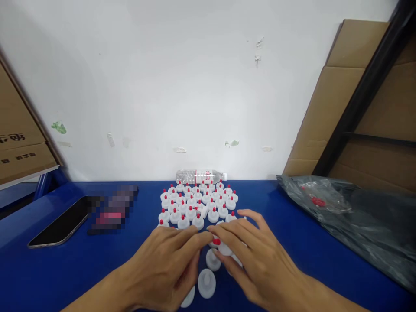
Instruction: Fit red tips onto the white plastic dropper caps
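My right hand (256, 251) grips a white round nozzle cap (225, 248) between thumb and fingers; its red tip (216, 241) points left. My left hand (172, 255) is closed, its index fingertip against that red tip. The left thumb is partly hidden under the fingers, so anything pinched there cannot be made out. Between the hands lie white caps showing no red tip, one (213, 260) just below the held cap, another (207, 284) nearer me. A third (187, 299) is partly covered by my left hand. Beyond my fingers stand several white caps with red tips (183, 222) in a cluster.
Behind the cluster a clear plastic bottle (188, 176) lies against the white wall. On the blue table (143, 255), a phone (61, 221) and a blurred-out item (113, 210) lie to the left. A dark plastic bag (364, 234) spreads along the right, with a clear bag of red pieces (318, 201) on it.
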Demonstrator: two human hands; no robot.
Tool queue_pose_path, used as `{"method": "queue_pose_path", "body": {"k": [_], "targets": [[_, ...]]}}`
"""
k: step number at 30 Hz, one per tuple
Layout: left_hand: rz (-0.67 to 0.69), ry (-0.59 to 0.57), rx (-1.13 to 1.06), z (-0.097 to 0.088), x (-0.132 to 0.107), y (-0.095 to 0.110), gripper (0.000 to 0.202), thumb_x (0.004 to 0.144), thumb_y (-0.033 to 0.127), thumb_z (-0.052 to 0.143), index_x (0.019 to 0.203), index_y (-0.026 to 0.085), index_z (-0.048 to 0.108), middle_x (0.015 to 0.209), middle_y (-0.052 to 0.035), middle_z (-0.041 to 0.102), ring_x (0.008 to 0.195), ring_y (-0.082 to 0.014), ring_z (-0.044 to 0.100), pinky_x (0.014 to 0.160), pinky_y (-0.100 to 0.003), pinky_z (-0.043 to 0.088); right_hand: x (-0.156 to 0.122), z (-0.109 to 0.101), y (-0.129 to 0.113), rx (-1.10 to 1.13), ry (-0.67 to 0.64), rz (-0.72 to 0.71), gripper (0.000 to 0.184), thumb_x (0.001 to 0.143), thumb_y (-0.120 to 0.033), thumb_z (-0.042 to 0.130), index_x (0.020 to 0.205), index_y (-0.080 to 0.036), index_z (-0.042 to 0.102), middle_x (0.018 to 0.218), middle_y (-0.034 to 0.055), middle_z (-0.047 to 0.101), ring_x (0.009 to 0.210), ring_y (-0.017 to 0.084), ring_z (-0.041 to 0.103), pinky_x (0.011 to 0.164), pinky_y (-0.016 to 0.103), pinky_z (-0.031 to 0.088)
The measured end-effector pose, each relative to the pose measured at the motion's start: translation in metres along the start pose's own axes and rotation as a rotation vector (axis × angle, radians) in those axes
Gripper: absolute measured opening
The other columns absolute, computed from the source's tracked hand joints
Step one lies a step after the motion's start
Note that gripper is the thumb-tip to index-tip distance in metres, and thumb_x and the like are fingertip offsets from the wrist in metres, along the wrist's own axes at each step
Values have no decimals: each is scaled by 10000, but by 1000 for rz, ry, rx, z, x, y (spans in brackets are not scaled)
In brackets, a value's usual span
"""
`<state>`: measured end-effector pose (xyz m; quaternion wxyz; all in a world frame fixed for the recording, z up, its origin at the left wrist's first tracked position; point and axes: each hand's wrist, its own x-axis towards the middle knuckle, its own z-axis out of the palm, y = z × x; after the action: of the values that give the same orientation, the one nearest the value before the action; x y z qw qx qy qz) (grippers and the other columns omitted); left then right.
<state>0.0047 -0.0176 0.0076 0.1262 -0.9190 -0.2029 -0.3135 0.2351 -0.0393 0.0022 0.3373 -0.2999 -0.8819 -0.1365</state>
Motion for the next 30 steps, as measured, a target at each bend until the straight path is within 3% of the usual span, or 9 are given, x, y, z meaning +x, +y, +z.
{"method": "queue_pose_path", "body": {"k": [3,7,12,15,20,30], "targets": [[-53,-86,-54,1,-1,2,276,967,212,407,1223,158,496,866,-25,693,626,-185,670,532,-324,448,-2,2,4,-118,-21,-60,313,962,-127,517,1268,-121,586,1059,72,713,930,207,642,1086,478,297],[-20,-69,36,8,-1,8,267,1049,438,408,948,208,499,686,23,617,491,-169,587,459,-307,384,-4,9,0,-195,-20,-168,265,941,-109,469,1138,-112,648,963,73,703,849,204,622,1095,485,302],[-11,-62,48,8,1,11,277,1066,265,391,793,226,420,605,45,539,448,-136,497,459,-289,325,-3,9,-5,-213,10,-157,278,947,-135,475,1168,-115,644,987,76,713,858,201,625,1085,467,327],[-48,-131,-139,1,4,11,275,1078,222,316,828,219,431,652,45,564,489,-122,506,496,-274,340,-3,6,-5,-203,30,-148,268,926,-110,481,1131,-141,651,1007,63,721,872,193,636,1111,458,317],[-253,-277,-526,-11,10,10,273,1081,261,340,856,213,488,697,56,584,592,-93,525,593,-194,404,0,5,-7,-186,28,-90,315,891,-67,463,1128,-172,643,1029,38,731,816,166,643,1107,427,313],[-595,-279,-713,-9,12,19,436,1056,455,375,740,194,526,663,35,550,662,-118,470,670,-216,373,-1,5,-8,-181,111,-27,328,888,-56,463,1130,-169,652,1062,33,745,706,137,657,1067,387,318]]}}
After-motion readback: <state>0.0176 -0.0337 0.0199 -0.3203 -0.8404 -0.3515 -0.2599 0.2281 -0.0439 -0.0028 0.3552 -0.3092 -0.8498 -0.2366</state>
